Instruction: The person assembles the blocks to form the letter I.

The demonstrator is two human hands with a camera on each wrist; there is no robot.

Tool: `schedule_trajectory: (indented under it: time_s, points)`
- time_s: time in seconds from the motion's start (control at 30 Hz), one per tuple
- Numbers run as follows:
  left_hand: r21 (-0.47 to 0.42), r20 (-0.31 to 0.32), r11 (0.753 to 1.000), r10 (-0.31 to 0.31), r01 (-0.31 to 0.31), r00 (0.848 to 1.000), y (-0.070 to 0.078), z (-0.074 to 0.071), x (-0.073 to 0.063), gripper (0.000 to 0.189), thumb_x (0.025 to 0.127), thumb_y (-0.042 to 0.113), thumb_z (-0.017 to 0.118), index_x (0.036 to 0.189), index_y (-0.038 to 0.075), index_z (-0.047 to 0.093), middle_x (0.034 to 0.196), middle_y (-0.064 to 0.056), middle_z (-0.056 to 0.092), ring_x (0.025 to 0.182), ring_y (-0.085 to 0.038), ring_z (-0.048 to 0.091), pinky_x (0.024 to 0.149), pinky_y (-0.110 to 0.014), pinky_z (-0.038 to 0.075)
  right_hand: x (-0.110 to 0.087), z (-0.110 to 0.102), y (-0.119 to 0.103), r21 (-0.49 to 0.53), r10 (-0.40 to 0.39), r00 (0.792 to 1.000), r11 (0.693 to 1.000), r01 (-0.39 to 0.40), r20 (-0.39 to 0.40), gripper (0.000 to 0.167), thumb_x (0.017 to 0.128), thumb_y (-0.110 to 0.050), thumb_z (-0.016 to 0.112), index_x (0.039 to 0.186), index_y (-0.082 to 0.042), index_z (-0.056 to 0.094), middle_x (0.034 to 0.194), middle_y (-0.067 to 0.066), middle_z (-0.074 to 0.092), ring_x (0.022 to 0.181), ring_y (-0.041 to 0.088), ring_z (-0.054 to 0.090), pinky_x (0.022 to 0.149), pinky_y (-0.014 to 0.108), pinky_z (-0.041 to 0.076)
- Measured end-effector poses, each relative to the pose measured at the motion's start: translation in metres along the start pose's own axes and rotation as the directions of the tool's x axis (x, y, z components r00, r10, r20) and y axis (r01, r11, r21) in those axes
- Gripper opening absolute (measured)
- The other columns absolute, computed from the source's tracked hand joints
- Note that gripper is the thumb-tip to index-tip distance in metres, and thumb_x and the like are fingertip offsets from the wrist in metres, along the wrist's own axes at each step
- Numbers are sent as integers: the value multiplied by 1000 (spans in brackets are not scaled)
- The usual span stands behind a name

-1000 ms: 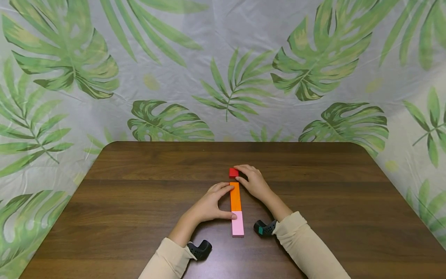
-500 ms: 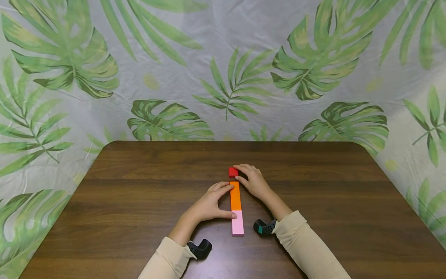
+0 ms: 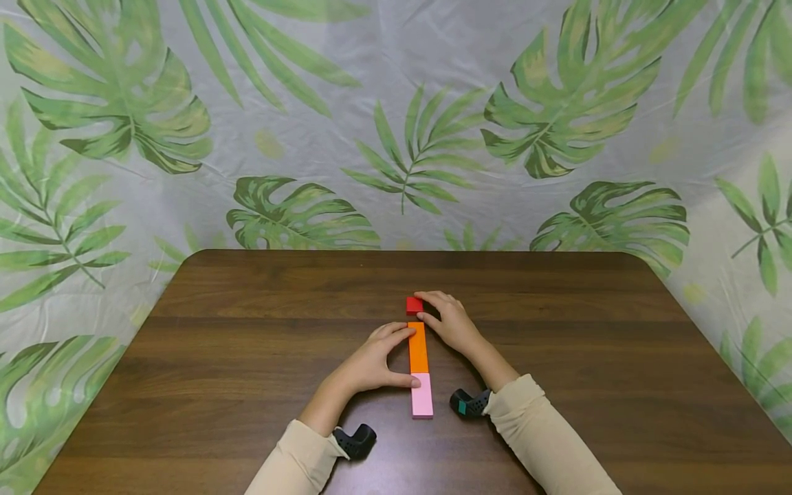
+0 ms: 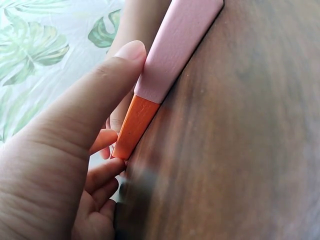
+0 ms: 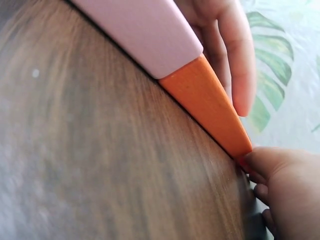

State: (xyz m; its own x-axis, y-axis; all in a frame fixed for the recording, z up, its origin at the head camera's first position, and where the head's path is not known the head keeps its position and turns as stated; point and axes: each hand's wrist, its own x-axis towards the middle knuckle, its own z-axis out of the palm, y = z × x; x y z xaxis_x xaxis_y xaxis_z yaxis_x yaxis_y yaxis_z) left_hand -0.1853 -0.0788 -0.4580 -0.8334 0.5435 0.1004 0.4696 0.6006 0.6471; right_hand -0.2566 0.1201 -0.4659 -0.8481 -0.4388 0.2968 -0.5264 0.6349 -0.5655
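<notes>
A pink block [image 3: 422, 399] and an orange block [image 3: 419, 354] lie end to end on the table, touching. Beyond them, across a small gap, is a small red block [image 3: 414, 306]. My left hand [image 3: 371, 361] spans the touching pair from the left, thumb resting on the pink block, fingertips at the orange one's far end. From the right, my right hand [image 3: 454, 320] holds the red block between thumb and fingers. In the right wrist view, the orange block [image 5: 210, 107] and my right thumb [image 5: 270, 159] almost entirely hide the red one.
The brown wooden table [image 3: 216, 371] has rounded far corners. A leaf-patterned cloth [image 3: 309, 137] hangs behind it. Black wrist devices, one on the left [image 3: 357, 443] and one on the right [image 3: 468, 404], sit near the pink block's near end.
My right hand and the red block shift very slightly leftward early on, then stay still. My left hand, the orange block and the pink block hold their places.
</notes>
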Motion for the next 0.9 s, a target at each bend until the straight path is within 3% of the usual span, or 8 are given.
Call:
schedule_trajectory:
  time_s: [0.17,0.37,0.6,0.7,0.9]
  points:
    - [-8,-4,1000,-1,1,1000,0,0,0,86,65,50,74,136,13,41,139,-6,34,129,-23,24,101,-41,27,0,-2,-2,60,25,1000,998,-25,8,42,89,-23,58,127,-9,51,125,9,51,116,26,44,97,52,26]
    - [-33,-42,999,25,-26,999,0,0,1,82,68,47,73,135,11,41,136,-6,37,127,-22,27,101,-41,26,-1,-7,-4,126,28,999,992,-26,-15,41,91,-24,53,129,-7,49,126,9,48,113,24,46,95,44,35]
    - [-67,-110,998,-25,18,994,-1,1,3,84,76,53,63,141,13,28,141,-5,32,128,-23,27,101,-43,26,-8,-18,-6,144,20,998,990,-12,-54,41,94,-23,48,132,-7,45,131,8,43,118,24,41,96,45,33]
    - [-77,-189,997,-42,28,981,-1,-1,4,83,79,52,60,142,11,25,142,-7,29,128,-25,26,101,-45,24,-11,-24,-9,142,12,998,990,-2,-68,43,95,-27,45,134,-10,41,135,8,40,122,24,37,98,46,30]
    - [-55,-355,998,-48,30,934,-1,-7,5,82,84,45,58,144,9,15,146,-10,20,131,-28,20,102,-48,20,-19,-36,-16,74,-40,994,996,47,-100,49,96,-32,41,139,-9,34,140,10,34,129,26,26,100,54,19]
